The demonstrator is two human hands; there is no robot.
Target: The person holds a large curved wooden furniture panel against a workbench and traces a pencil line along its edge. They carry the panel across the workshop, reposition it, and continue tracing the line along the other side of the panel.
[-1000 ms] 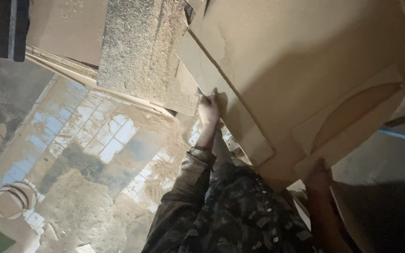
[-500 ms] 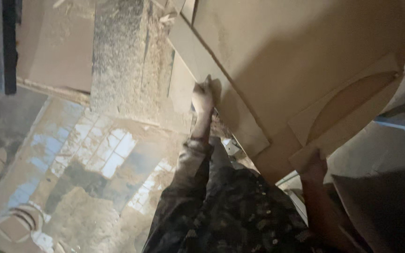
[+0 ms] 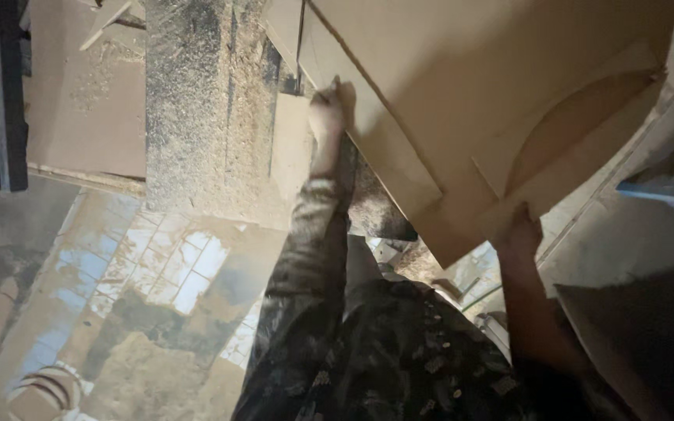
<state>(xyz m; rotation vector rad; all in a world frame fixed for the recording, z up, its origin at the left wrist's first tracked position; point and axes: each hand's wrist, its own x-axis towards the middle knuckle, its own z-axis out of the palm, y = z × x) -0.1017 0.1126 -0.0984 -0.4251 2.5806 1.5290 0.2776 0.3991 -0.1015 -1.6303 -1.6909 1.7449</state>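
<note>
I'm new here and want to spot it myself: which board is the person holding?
Start at the dusty grey slab at the top. To its right a big tan board tilts, gripped by the left hand and right hand. Only it carries a curved cut piece near its lower edge.

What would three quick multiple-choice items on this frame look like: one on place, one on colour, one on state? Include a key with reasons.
1. Where is the left hand?
A. on the left edge of the large tan board
B. on the tiled floor
C. on the dark bar

2. What colour is the large board?
A. blue
B. tan
C. white

3. How does the right hand stand?
A. hanging free
B. holding a cup
C. gripping the board's lower edge

Key: 1 A, the fingers lie along that edge; 2 B, its face is plain tan; 3 C, the hand closes on the board's bottom edge, beside the curved cut-out panel.
</note>
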